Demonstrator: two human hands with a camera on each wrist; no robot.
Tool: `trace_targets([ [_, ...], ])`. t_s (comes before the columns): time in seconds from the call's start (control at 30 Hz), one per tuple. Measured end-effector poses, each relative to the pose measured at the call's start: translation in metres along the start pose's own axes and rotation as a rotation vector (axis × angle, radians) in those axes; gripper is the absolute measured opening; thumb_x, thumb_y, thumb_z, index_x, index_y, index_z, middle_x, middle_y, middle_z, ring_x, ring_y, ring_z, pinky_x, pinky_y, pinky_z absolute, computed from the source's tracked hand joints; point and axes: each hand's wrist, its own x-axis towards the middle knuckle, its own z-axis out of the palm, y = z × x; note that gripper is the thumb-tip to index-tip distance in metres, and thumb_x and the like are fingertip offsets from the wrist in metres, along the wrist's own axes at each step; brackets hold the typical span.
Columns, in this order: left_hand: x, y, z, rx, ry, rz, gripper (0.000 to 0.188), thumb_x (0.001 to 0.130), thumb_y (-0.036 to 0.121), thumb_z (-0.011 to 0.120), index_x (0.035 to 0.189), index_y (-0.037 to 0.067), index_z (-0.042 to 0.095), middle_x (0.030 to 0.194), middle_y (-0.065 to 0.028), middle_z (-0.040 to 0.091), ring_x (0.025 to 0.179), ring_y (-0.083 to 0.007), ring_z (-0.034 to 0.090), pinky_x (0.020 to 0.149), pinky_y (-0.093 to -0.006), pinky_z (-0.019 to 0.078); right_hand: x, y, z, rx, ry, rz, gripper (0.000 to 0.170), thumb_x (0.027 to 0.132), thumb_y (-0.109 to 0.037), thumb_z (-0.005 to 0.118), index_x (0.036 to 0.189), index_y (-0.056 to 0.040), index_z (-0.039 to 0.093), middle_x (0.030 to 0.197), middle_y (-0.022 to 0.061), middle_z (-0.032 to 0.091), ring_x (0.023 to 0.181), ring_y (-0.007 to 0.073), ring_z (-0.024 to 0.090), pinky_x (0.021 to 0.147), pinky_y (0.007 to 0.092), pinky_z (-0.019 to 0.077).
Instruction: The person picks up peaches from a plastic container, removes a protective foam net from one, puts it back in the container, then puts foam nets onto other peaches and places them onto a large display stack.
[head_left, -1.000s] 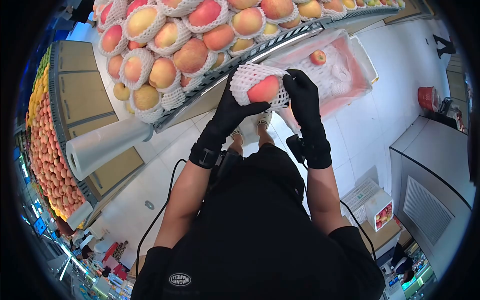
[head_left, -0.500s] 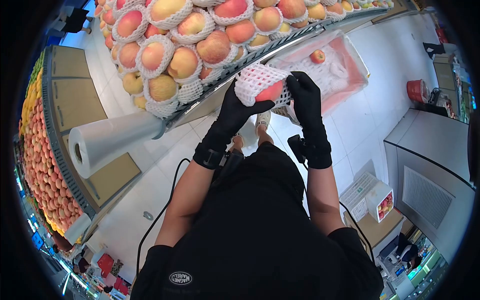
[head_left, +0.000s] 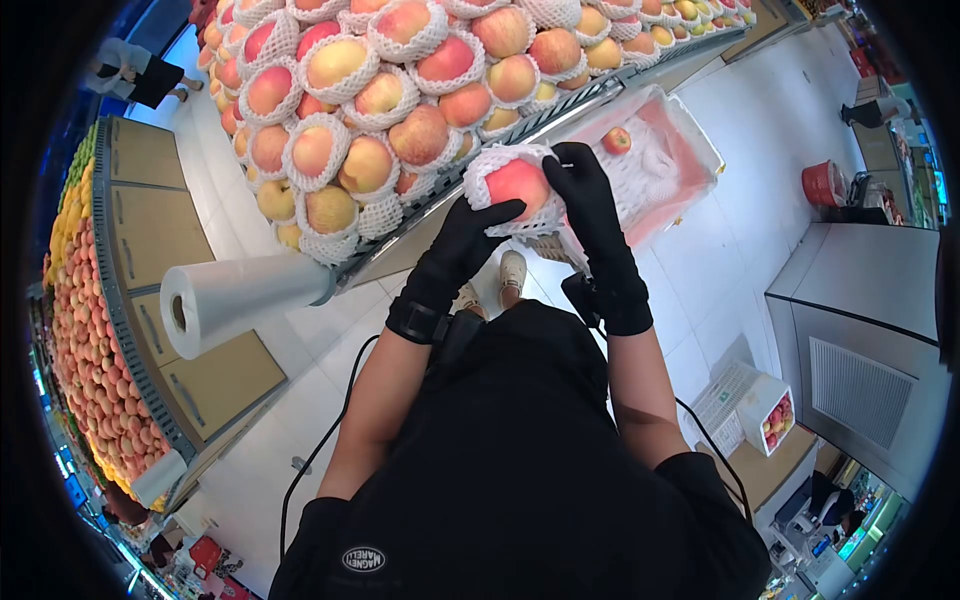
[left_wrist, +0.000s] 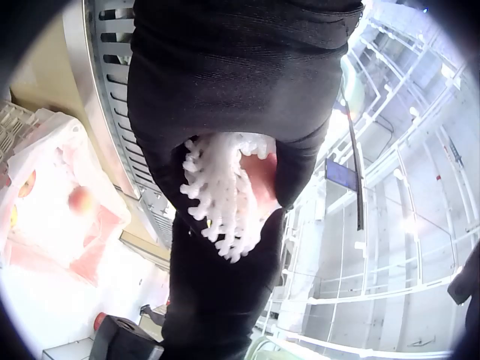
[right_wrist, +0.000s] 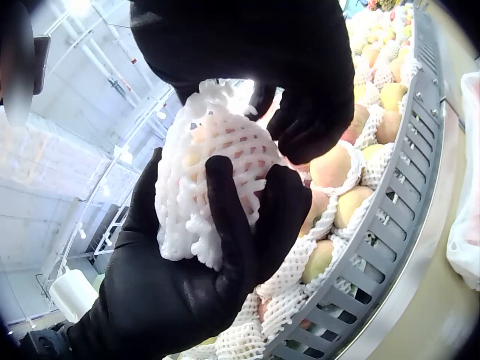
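Observation:
A pink-red apple [head_left: 518,186] sits partly inside a white foam net [head_left: 480,165], its red side facing up out of the mesh. The black-gloved left hand [head_left: 462,240] grips apple and net from the left, the thumb lying across the front. On the right side, the gloved right hand [head_left: 590,200] pinches the net's edge with curled fingers. The right wrist view shows the left hand [right_wrist: 180,277] wrapped round the netted fruit [right_wrist: 217,165], the right hand [right_wrist: 255,52] above. In the left wrist view, net ends [left_wrist: 221,195] stick out below the left hand [left_wrist: 232,75].
Netted apples [head_left: 415,135] are piled on the display behind a grey slotted edge [head_left: 575,108]. A plastic bag roll [head_left: 240,295] is at its left corner. Beyond the right hand stands a lined box [head_left: 700,135] with one loose apple [head_left: 616,141]. A red bucket [head_left: 824,185] is farther right.
The foam net covers less of the apple's upper side, and more red skin shows. Both hands have shifted slightly left with it, and the view of the display has moved.

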Motion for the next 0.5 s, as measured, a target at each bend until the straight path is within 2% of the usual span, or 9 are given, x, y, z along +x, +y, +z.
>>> trace_targets([
  [0.03,0.003,0.003,0.004,0.012,-0.018,0.023,0.058,0.079,0.006,0.071,0.131,0.003,0.045,0.122,-0.0089,0.054,0.106,-0.0202,0.058,0.089,-0.0335,0.052,0.005,-0.002,-0.002,-0.003,-0.02,-0.035,0.04,0.085,-0.027,0.068,0.114,-0.0017,0.057,0.096,0.0075,0.06,0.091,0.0159,0.056,0.082,0.0289,0.0453],
  [0.07,0.006,0.006,0.007,0.018,-0.018,-0.008,0.061,0.078,0.007,0.073,0.131,0.003,0.045,0.122,-0.0084,0.054,0.108,-0.0202,0.057,0.089,-0.0334,0.0521,0.009,-0.009,-0.008,-0.025,-0.124,-0.005,0.051,0.084,-0.028,0.069,0.124,-0.002,0.051,0.107,0.0105,0.058,0.098,0.0189,0.055,0.086,0.0311,0.0451],
  [0.17,0.013,0.009,0.016,0.13,0.001,-0.04,0.063,0.076,0.009,0.075,0.131,0.003,0.045,0.122,-0.0082,0.054,0.107,-0.0197,0.057,0.088,-0.0324,0.052,0.021,-0.016,-0.015,0.013,-0.126,0.058,0.038,0.084,-0.027,0.068,0.108,0.0012,0.061,0.094,0.0088,0.064,0.085,0.0155,0.058,0.08,0.03,0.0463],
  [0.27,0.021,0.011,0.026,0.257,0.001,0.02,0.065,0.073,0.011,0.076,0.13,0.003,0.045,0.121,-0.0074,0.054,0.106,-0.0173,0.057,0.088,-0.0313,0.0507,0.034,-0.02,-0.025,-0.073,-0.061,0.112,0.032,0.084,-0.025,0.068,0.097,0.0033,0.065,0.083,0.0074,0.065,0.075,0.0132,0.056,0.073,0.0296,0.0465],
  [0.37,0.025,0.015,0.041,0.421,0.014,0.072,0.061,0.074,0.012,0.074,0.128,0.003,0.047,0.117,-0.0062,0.055,0.102,-0.0155,0.056,0.085,-0.0302,0.0497,0.045,-0.017,-0.035,-0.165,-0.044,0.143,0.03,0.083,-0.024,0.068,0.092,0.0043,0.064,0.079,0.0071,0.065,0.073,0.0116,0.055,0.069,0.0291,0.0459],
  [0.5,0.034,0.012,0.049,0.584,0.044,0.151,0.06,0.075,0.014,0.073,0.128,0.001,0.046,0.115,-0.006,0.056,0.1,-0.0151,0.056,0.083,-0.0307,0.0498,0.053,-0.008,-0.038,-0.06,-0.043,-0.018,0.028,0.082,-0.024,0.07,0.087,0.0034,0.063,0.075,0.0074,0.064,0.071,0.0114,0.055,0.067,0.029,0.0458],
])
